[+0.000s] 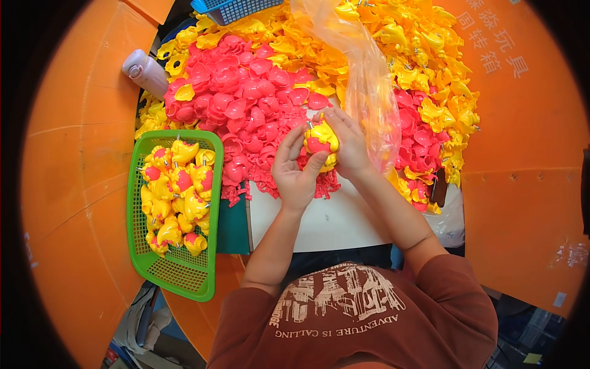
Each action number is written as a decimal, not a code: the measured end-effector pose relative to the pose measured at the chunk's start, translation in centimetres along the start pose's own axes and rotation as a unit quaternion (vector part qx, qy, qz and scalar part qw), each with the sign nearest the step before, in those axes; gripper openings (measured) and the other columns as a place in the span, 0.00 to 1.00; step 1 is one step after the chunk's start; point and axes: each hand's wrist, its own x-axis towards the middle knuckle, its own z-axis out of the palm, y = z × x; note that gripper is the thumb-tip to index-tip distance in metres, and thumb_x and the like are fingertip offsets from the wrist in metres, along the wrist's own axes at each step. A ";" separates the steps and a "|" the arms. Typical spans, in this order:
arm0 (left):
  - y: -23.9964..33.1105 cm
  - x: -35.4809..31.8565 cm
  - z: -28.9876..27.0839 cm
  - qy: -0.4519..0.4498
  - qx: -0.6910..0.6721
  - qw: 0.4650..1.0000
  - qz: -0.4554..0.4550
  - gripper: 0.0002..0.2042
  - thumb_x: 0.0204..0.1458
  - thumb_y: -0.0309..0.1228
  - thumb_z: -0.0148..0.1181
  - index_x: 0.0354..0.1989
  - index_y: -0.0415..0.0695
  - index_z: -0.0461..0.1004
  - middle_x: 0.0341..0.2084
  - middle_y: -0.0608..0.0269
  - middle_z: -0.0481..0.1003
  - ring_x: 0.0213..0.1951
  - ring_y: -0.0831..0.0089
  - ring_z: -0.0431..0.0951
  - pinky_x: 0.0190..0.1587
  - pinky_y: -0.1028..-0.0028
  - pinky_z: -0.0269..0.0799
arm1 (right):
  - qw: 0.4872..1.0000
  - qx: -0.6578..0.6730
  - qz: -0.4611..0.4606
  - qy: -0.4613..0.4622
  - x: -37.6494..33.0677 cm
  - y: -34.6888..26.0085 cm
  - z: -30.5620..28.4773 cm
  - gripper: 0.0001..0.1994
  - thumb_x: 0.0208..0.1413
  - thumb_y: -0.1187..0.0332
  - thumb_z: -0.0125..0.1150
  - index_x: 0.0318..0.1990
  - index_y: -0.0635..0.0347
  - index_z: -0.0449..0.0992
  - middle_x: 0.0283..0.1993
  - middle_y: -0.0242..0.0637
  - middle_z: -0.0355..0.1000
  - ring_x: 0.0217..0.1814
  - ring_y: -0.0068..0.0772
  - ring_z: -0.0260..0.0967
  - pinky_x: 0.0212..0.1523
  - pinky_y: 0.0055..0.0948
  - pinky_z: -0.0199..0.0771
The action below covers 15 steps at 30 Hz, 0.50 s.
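Note:
Between my two hands is a small yellow plastic toy figure [330, 134] with a pink patch and a short metal pin sticking out on its left. My left hand [296, 176] is closed on its lower left side, the thumb lying across the front. My right hand [349, 142] wraps its right side and top, hiding part of it. Just beyond and to the left spreads a heap of pink plastic shells [252, 92]. Smaller pink pieces [270, 175] lie close by my left hand.
A green basket [212, 246] of similar yellow-and-pink figures stands at left. Yellow plastic parts [319, 55] pile up at the back and right. A clear plastic bag [369, 80] lies across them. A lilac bottle [146, 72] and blue basket [236, 10] are farther back. Orange panels [74, 184] flank the white tabletop [332, 224].

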 end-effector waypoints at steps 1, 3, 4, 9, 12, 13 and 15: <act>0.2 0.0 0.1 -0.002 -0.009 1.000 -0.007 0.26 0.46 0.19 0.62 0.54 0.32 0.60 0.50 0.50 0.67 0.51 0.69 0.68 0.53 0.73 0.66 | 1.000 0.000 0.000 0.000 0.1 0.1 0.2 0.09 0.62 0.67 0.43 0.40 0.61 0.68 0.33 0.32 0.68 0.31 0.19 0.68 0.31 0.19 0.70; 0.3 0.2 0.2 -0.006 -0.032 0.999 -0.018 0.26 0.46 0.19 0.61 0.54 0.32 0.60 0.50 0.50 0.67 0.51 0.69 0.69 0.53 0.73 0.66 | 0.994 -0.072 -0.084 0.020 0.2 0.1 0.2 0.09 0.61 0.68 0.45 0.37 0.63 0.70 0.32 0.26 0.67 0.33 0.13 0.64 0.34 0.16 0.66; 0.3 0.3 0.2 -0.010 -0.054 0.998 -0.029 0.25 0.47 0.19 0.61 0.54 0.32 0.60 0.49 0.49 0.67 0.50 0.69 0.69 0.53 0.73 0.66 | 0.994 -0.073 -0.084 0.019 0.2 0.0 0.0 0.09 0.61 0.68 0.45 0.37 0.63 0.70 0.32 0.26 0.67 0.33 0.13 0.64 0.34 0.16 0.66; 0.0 0.2 -0.1 -0.028 -0.064 0.997 -0.025 0.24 0.48 0.20 0.60 0.54 0.32 0.60 0.48 0.50 0.68 0.49 0.68 0.70 0.52 0.73 0.68 | 0.983 -0.146 -0.097 -0.048 0.1 -0.4 -0.8 0.08 0.61 0.67 0.47 0.39 0.62 0.71 0.33 0.27 0.67 0.36 0.13 0.63 0.36 0.16 0.66; 0.1 0.2 -0.4 -0.039 -0.061 0.997 -0.018 0.24 0.49 0.20 0.59 0.54 0.33 0.60 0.47 0.51 0.69 0.48 0.68 0.71 0.51 0.73 0.68 | 0.977 -0.170 -0.107 -0.065 0.3 -0.4 -0.8 0.09 0.61 0.67 0.47 0.40 0.63 0.71 0.33 0.26 0.66 0.36 0.13 0.62 0.36 0.15 0.64; 0.2 0.2 -0.4 -0.039 -0.078 0.996 -0.025 0.24 0.49 0.20 0.59 0.54 0.33 0.59 0.47 0.51 0.69 0.48 0.68 0.72 0.51 0.73 0.68 | 0.977 -0.170 -0.108 -0.065 0.2 -0.4 -0.8 0.09 0.61 0.67 0.47 0.40 0.63 0.71 0.33 0.26 0.66 0.36 0.13 0.62 0.36 0.15 0.64; 0.0 0.3 -0.6 -0.038 -0.080 0.996 -0.031 0.24 0.49 0.20 0.59 0.55 0.33 0.59 0.47 0.51 0.69 0.49 0.68 0.71 0.52 0.73 0.68 | 0.964 -0.221 -0.122 -0.079 -0.2 -0.6 -0.6 0.13 0.63 0.62 0.43 0.40 0.63 0.70 0.35 0.27 0.66 0.35 0.13 0.64 0.34 0.15 0.66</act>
